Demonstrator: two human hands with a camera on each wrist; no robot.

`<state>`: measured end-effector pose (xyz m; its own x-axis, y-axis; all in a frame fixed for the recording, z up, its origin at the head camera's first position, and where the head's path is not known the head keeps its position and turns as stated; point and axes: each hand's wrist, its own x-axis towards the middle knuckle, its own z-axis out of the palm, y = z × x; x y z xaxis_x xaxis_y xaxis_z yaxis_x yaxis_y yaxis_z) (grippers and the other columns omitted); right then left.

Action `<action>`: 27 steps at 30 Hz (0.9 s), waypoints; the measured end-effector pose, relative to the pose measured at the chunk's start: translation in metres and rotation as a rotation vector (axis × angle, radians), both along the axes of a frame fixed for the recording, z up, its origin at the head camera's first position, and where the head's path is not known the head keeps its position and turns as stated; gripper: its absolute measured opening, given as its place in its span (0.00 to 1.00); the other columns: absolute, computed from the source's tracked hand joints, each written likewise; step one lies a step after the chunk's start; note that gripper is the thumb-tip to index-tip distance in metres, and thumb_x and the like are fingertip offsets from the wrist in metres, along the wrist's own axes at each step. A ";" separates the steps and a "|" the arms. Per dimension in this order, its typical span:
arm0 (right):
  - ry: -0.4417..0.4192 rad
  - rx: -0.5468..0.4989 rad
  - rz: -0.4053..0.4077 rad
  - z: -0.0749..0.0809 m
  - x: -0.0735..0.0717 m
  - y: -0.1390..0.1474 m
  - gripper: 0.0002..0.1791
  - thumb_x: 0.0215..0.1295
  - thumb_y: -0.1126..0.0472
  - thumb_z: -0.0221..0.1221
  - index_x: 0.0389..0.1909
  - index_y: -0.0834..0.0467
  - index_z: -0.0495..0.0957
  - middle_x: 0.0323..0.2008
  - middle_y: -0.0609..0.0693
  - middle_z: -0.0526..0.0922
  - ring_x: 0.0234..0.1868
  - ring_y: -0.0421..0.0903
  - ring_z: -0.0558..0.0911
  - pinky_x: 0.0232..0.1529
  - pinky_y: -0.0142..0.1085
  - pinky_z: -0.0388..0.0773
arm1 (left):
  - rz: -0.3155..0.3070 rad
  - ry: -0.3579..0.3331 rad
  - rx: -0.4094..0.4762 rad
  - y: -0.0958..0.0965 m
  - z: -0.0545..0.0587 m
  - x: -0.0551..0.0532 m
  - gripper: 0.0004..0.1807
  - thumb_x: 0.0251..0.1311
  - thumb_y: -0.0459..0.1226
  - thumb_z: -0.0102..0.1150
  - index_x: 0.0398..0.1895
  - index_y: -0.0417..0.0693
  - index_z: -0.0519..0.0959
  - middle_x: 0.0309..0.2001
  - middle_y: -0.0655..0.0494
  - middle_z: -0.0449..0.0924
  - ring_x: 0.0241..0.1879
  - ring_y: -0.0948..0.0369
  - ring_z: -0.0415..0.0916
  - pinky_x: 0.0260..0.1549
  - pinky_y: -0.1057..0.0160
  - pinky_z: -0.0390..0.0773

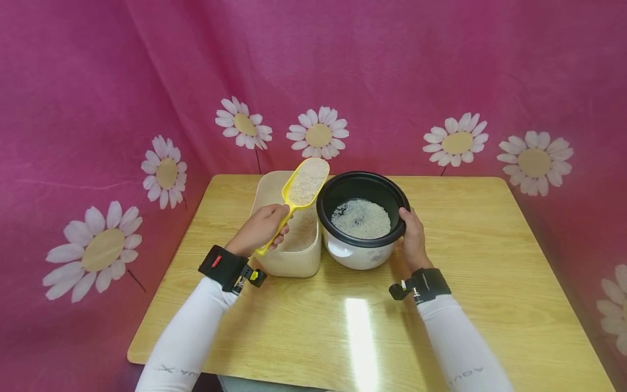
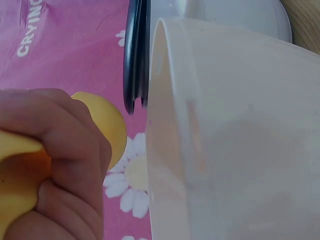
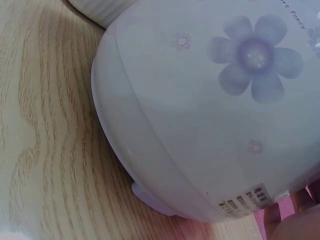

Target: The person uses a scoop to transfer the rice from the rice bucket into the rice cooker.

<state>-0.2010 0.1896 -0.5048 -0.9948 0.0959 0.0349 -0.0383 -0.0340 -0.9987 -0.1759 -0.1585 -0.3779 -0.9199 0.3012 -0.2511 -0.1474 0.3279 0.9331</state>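
A yellow scoop point(image 1: 307, 182) heaped with rice is raised over the back of a cream bin point(image 1: 294, 264). My left hand point(image 1: 266, 226) grips its handle; the left wrist view shows the fingers point(image 2: 75, 145) curled round it. More rice lies in the bin. Right beside the bin stands a white rice cooker point(image 1: 360, 256) with a black rim and dark inside, rice spread over its bottom. My right hand point(image 1: 413, 237) holds the cooker's right side, thumb on the rim. In the right wrist view, the cooker's flowered wall point(image 3: 190, 110) fills most of the picture and only some fingertips show.
Both containers stand on a light wooden table point(image 1: 490, 283), towards its back edge. A pink curtain point(image 1: 382, 81) with white daisies hangs behind and along the sides. A bright reflection lies on the wood in front of the cooker.
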 end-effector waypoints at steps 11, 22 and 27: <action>-0.006 0.017 -0.004 0.001 0.000 0.000 0.32 0.79 0.37 0.38 0.74 0.47 0.67 0.72 0.48 0.71 0.71 0.39 0.66 0.77 0.42 0.54 | -0.073 0.079 -0.153 0.020 0.010 -0.009 0.21 0.81 0.48 0.40 0.36 0.41 0.70 0.23 0.55 0.69 0.16 0.61 0.65 0.16 0.66 0.67; 0.005 -0.004 0.000 0.002 0.001 0.000 0.31 0.79 0.38 0.39 0.74 0.47 0.67 0.72 0.47 0.70 0.72 0.39 0.65 0.80 0.48 0.51 | -0.087 0.111 -0.261 0.031 0.020 -0.014 0.19 0.79 0.49 0.41 0.39 0.44 0.70 0.23 0.55 0.69 0.16 0.60 0.66 0.16 0.65 0.68; 0.013 0.014 0.014 0.001 0.000 0.002 0.31 0.79 0.37 0.39 0.75 0.46 0.66 0.75 0.46 0.69 0.75 0.39 0.63 0.82 0.49 0.49 | -0.098 0.149 -0.350 0.035 0.021 -0.015 0.19 0.79 0.50 0.41 0.43 0.44 0.71 0.23 0.55 0.70 0.15 0.59 0.67 0.17 0.64 0.68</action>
